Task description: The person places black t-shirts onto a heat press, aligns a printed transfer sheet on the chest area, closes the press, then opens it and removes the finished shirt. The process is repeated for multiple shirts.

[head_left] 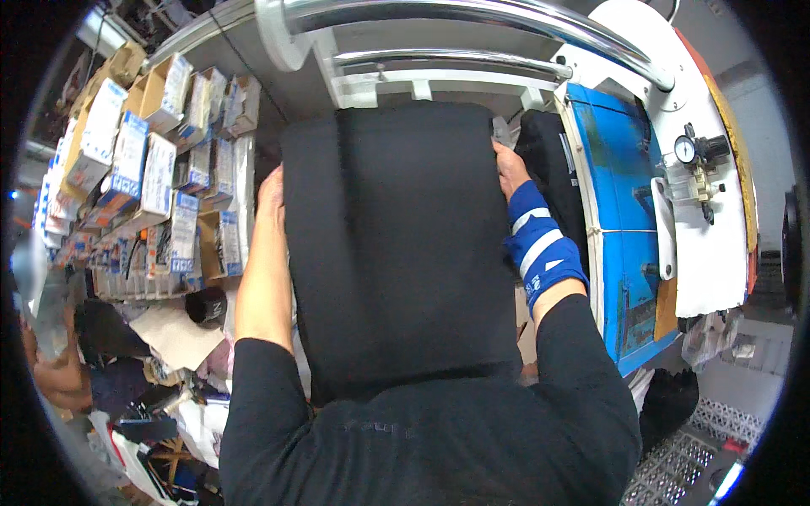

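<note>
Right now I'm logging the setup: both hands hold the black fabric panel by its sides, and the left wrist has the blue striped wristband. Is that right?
Not quite. The head view shows the blue striped wristband on the right wrist; the left forearm is bare. Both the left hand and right hand do hold the black fabric panel by its sides.

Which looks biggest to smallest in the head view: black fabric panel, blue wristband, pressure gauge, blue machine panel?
1. black fabric panel, held at its edges by the left hand and right hand; close to the camera, so inflated.
2. blue machine panel.
3. blue wristband.
4. pressure gauge, clearly smallest.
</note>
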A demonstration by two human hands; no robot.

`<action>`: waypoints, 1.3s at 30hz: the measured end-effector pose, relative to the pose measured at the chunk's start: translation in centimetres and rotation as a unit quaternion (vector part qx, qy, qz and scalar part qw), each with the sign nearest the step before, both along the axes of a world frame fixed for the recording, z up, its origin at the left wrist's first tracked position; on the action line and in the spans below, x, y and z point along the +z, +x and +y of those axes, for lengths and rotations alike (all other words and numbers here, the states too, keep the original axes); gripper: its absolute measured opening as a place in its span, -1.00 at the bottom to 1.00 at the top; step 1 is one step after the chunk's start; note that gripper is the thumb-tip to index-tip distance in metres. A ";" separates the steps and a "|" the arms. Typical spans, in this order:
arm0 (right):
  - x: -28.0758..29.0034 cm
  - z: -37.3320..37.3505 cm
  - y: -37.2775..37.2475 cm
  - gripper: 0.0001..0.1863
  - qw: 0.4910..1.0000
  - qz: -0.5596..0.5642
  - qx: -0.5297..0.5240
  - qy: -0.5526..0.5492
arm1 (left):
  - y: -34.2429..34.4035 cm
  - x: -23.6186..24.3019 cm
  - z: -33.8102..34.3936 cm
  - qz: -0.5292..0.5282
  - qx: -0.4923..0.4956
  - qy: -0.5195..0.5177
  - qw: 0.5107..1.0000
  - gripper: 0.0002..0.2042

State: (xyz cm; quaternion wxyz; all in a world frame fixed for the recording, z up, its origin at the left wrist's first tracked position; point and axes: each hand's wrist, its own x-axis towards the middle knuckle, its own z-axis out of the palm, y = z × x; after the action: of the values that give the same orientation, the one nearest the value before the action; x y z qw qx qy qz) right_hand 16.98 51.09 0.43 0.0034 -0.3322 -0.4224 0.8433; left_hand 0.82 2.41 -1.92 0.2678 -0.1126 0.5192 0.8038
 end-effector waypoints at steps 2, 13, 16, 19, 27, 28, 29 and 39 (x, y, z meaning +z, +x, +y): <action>-0.6 -0.8 -0.6 -0.74 0.965 0.050 -0.122 0.228 | -0.6 -0.9 -2.3 0.082 0.065 -0.142 0.984 -0.64; 0.6 -0.2 0.0 -0.63 0.817 -0.040 -0.093 0.568 | 0.6 3.0 -1.4 0.325 0.125 -0.547 0.761 -0.64; 1.6 0.1 0.1 -0.63 0.798 -0.036 -0.078 0.596 | 0.8 4.0 -1.6 0.344 0.133 -0.517 0.772 -0.68; 2.1 -0.4 -0.3 -0.66 0.804 -0.024 -0.078 0.590 | 0.5 3.7 -2.9 0.352 0.146 -0.506 0.774 -0.67; 1.9 -0.9 -0.2 -0.67 0.810 -0.022 -0.096 0.579 | 0.9 3.1 -2.1 0.315 0.157 -0.507 0.787 -0.66; 1.9 -0.9 -0.1 -0.67 0.810 -0.020 -0.103 0.577 | 1.1 3.3 -1.7 0.312 0.158 -0.506 0.788 -0.66; 1.8 -1.0 -0.1 -0.67 0.806 -0.024 -0.096 0.584 | 0.8 2.9 -2.0 0.314 0.157 -0.502 0.790 -0.66; -0.2 -0.1 -0.7 -0.61 0.816 -0.067 -0.021 0.573 | -0.6 1.4 -2.7 0.313 0.060 -0.531 0.785 -0.64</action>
State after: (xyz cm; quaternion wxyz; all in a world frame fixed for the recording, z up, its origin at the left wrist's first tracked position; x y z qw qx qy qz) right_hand 16.23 51.01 0.24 0.1824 -0.3342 -0.8217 0.4241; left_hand 0.21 -0.27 -0.51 -0.0601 -0.0099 0.9113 0.4072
